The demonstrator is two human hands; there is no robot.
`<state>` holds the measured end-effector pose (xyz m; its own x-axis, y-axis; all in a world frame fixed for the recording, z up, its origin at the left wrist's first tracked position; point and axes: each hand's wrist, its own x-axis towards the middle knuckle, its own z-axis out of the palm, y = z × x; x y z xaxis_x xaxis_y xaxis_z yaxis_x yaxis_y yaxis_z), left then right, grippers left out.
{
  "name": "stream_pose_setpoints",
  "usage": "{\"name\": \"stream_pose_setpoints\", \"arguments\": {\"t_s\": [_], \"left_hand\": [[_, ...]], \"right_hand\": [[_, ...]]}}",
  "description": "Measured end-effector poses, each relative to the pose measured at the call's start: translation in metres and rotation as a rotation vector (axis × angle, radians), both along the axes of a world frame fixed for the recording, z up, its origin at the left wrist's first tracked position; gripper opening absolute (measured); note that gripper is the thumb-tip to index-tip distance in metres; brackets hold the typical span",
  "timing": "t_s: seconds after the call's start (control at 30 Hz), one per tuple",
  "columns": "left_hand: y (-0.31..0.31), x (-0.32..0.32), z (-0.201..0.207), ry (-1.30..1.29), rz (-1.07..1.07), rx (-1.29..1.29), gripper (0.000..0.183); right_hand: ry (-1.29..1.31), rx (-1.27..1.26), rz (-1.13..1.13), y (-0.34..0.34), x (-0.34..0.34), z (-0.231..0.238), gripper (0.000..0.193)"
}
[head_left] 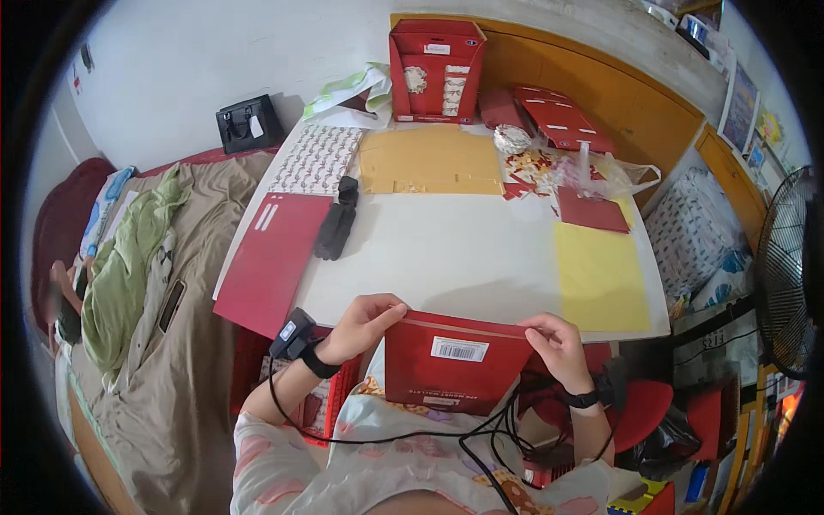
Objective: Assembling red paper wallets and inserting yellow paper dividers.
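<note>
In front of my chest, past the near edge of the table, I hold a flat red cardboard box [455,373] with a white barcode label on its face. My left hand [365,326] pinches its upper left corner between thumb and fingers. At the upper right corner, my right hand [560,348] grips the edge with the thumb on the near side. The box's lower end reaches down to my lap, where dark cables cross below it. On the table to the left lie a large red card sheet [273,257] and a pair of dark gloves [336,219].
The white table [446,240] carries a brown cardboard sheet [429,159], a patterned sheet [316,159] and a yellow sheet [602,279]. A red display box [436,73] stands at the back, with paper scraps [536,172] to its right. A bed [206,343] is left, a fan [783,275] right.
</note>
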<state>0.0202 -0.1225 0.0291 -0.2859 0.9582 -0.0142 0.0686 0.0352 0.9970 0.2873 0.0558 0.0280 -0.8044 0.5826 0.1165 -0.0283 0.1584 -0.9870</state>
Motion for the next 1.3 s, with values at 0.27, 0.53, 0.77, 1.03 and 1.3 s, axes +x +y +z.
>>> {"name": "stream_pose_setpoints", "arguments": {"t_s": [0.27, 0.53, 0.77, 1.03, 1.3], "left_hand": [[-0.001, -0.01, 0.005, -0.145, -0.126, -0.122, 0.026], [0.001, -0.005, 0.006, -0.12, -0.2, 0.027, 0.028], [0.01, 0.005, -0.022, 0.344, -0.007, 0.299, 0.022], [0.025, 0.021, -0.014, 0.068, 0.03, 0.176, 0.01], [0.027, 0.014, -0.005, -0.122, -0.02, 0.042, 0.007]], "right_hand": [[-0.02, 0.006, 0.02, 0.001, 0.003, 0.0, 0.01], [-0.023, 0.042, -0.006, 0.002, 0.006, -0.002, 0.008], [-0.02, 0.011, -0.041, 0.003, -0.002, -0.003, 0.004], [-0.057, 0.047, 0.042, -0.001, -0.021, 0.007, 0.013], [-0.055, 0.102, 0.084, 0.0, -0.027, 0.008, 0.005]]}}
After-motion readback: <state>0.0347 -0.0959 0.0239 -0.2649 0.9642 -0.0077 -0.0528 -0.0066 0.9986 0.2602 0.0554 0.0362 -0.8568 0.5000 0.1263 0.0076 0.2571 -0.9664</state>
